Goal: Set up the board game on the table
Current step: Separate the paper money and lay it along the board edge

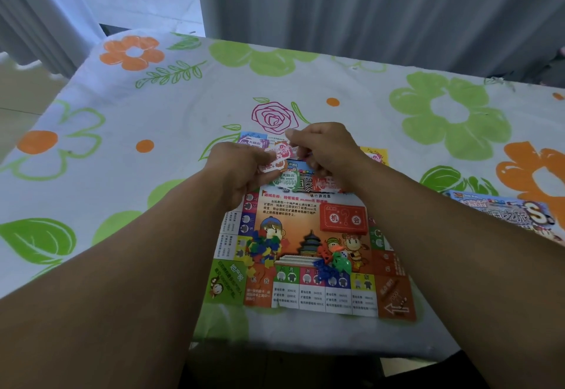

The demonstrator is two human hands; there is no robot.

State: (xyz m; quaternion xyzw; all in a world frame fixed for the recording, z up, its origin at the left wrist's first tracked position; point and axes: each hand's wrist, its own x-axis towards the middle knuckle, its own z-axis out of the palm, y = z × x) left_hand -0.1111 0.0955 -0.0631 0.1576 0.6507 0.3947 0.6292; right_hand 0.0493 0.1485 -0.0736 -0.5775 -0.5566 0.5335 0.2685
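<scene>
Hidden or unclear first: the far edge of the board [295,205] is covered by both hands and loose notes, so its full outline and long axis can't be read. The fingertips are mostly tucked behind the paper. Print on the notes is blurred. The box lid [501,213] at right is partly hidden behind the right forearm, its artwork smeared.

Hands: both forearms reach in from the near edge and converge over the board's far end. The left hand [237,171] has its fingers curled, gripping a small bunch of pink notes [276,156]. The right hand [325,150], knuckles up, pinches the same bunch from the right (exact finger count not visible).

The board lies flat on the table [153,113], centred, with its near edge parallel to the table's near edge. Its text reads upright toward the wearer, and the arrow in the near-right corner points left.

On the board:
- a red card deck [344,220] right of centre
- a heap of coloured plastic pieces [263,248] at left
- a few pawns [334,261] near centre, with a die among them

A green note [289,178] lies under the hands. A purple note [253,141] is just beyond them at far left, and a yellow note [375,154] at far right.
</scene>
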